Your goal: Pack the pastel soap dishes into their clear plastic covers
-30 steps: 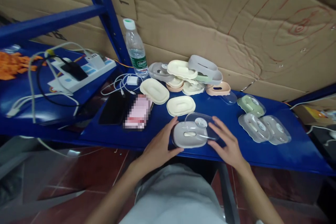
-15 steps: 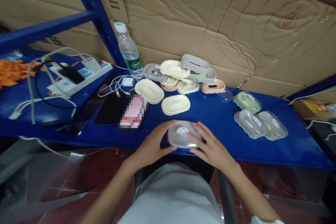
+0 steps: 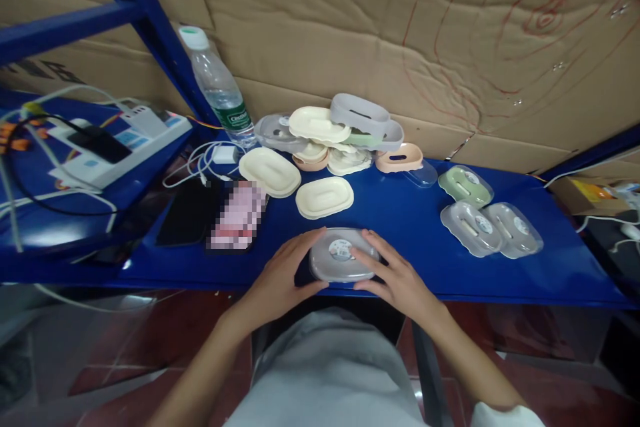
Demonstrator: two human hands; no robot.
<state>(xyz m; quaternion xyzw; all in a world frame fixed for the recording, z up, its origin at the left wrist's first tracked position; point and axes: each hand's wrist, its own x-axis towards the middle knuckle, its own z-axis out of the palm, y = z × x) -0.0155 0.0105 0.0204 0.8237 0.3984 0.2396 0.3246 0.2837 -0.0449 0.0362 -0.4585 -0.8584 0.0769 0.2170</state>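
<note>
A grey oval dish under a clear lid [image 3: 343,267], with a round label on top, lies at the front edge of the blue table [image 3: 400,213]. My left hand [image 3: 280,273] curves round its left end, fingers at the far rim and thumb at the near one. Round the right end is my right hand [image 3: 400,277], with one finger reaching over the lid near the label. Both hands grip the dish between them. Just beyond it lies a cream oval piece [image 3: 325,198], beside a larger cream piece [image 3: 270,172].
Stacked grey, cream and peach dishes [image 3: 360,120] stand at the back, beside a water bottle [image 3: 223,93]. Three lidded dishes [image 3: 473,227] lie at the right. Phones [image 3: 237,217], a white cable and a power strip [image 3: 125,150] are at the left.
The view has shifted slightly, so the objects sit further left in the picture. Both hands keep nearly the same pose round the lidded dish.
</note>
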